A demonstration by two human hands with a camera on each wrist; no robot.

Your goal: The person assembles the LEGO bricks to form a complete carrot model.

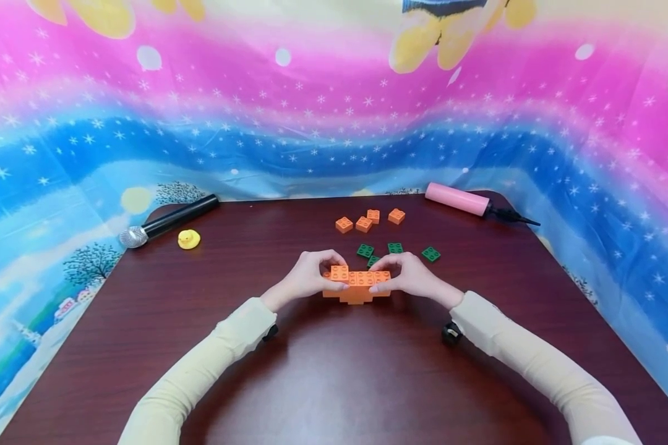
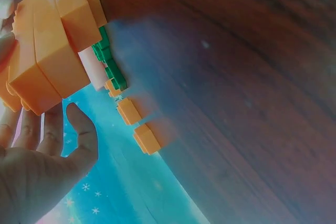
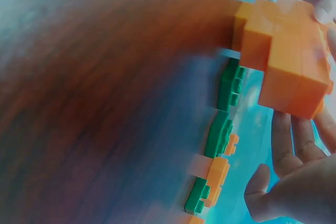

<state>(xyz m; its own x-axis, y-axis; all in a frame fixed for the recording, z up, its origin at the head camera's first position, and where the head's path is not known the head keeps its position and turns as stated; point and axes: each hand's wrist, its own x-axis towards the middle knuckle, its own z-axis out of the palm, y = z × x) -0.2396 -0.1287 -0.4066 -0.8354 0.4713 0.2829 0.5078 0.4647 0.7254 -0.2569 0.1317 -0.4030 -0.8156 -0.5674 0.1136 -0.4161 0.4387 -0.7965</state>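
An orange toy-brick structure (image 1: 362, 279), wider at the top and narrowing to a small foot, stands upright in front of me on the table. One orange brick (image 1: 339, 271) sits a level higher near its left end. My left hand (image 1: 310, 275) holds that end, thumb along the front and fingers reaching behind. At the opposite end, my right hand (image 1: 414, 277) grips with its thumb in front and fingers at the back. The left wrist view shows the structure's stepped side (image 2: 58, 40) above the left hand (image 2: 44, 166); some fingers are hidden behind it.
Several green flat bricks (image 1: 394, 248) lie just beyond the structure, with several loose orange bricks (image 1: 364, 224) farther back. A black microphone (image 1: 172, 219) and yellow rubber duck (image 1: 188, 239) are at the back left. A pink hand pump (image 1: 458, 199) lies at the back right.
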